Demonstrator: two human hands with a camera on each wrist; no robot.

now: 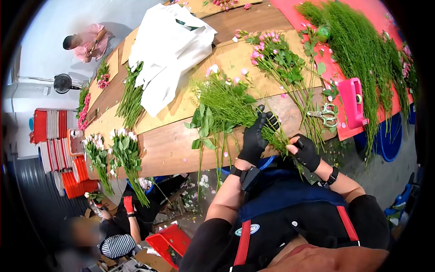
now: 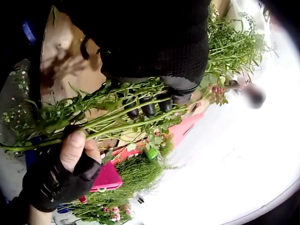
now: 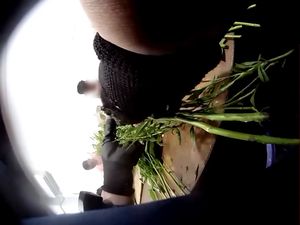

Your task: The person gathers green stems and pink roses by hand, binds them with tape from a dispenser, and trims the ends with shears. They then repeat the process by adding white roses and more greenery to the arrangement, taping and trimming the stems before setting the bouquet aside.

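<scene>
A bunch of roses and feathery greenery [image 1: 224, 102] lies over the table's near edge, pale pink heads pointing away from me. My left hand [image 1: 254, 139], in a black glove, grips its stems, with dark fingertips [image 2: 149, 110] showing past them in the left wrist view. Closer to my body, my right hand [image 1: 306, 153] pinches the lower stems [image 2: 108, 125] between bare thumb and fingers; its black glove leaves those tips uncovered. Thick cut stem ends [image 3: 253, 117] stick out beyond the right hand in the right wrist view.
Scissors [image 1: 327, 115] and a pink plastic holder [image 1: 352, 103] lie to the right, near piled feathery greenery [image 1: 362, 59]. More pink roses [image 1: 272, 50] lie ahead. White sheeting [image 1: 170, 54] and rose bunches [image 1: 124, 149] are leftward. Another person [image 1: 120, 231] works at lower left.
</scene>
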